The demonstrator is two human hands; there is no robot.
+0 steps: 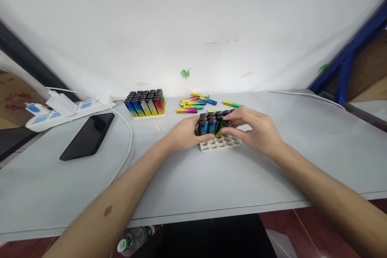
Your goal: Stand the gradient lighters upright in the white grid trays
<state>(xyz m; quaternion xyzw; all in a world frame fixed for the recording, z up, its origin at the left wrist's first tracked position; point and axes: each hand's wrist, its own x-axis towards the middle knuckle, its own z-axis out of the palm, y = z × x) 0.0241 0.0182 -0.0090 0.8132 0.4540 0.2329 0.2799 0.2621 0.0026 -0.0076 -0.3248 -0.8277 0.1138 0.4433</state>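
Note:
A white honeycomb tray point(221, 143) holds several upright lighters point(212, 125) with black tops and shiny blue or green-yellow bodies. Its front rows of holes show. My left hand point(189, 132) wraps the left side of this group, thumb across the front near the tray; its other fingers are mostly hidden behind the lighters. At the right of the group, my right hand point(255, 129) pinches a black-topped lighter point(226, 124) between thumb and fingers, its body largely covered.
Loose colourful lighters point(195, 102) lie behind the tray. A filled lighter tray point(148, 105) stands back left. Further left are a black phone point(88, 136), a white cable point(128, 149) and a power strip point(71, 113). A white wall point(193, 28) bounds the table's back.

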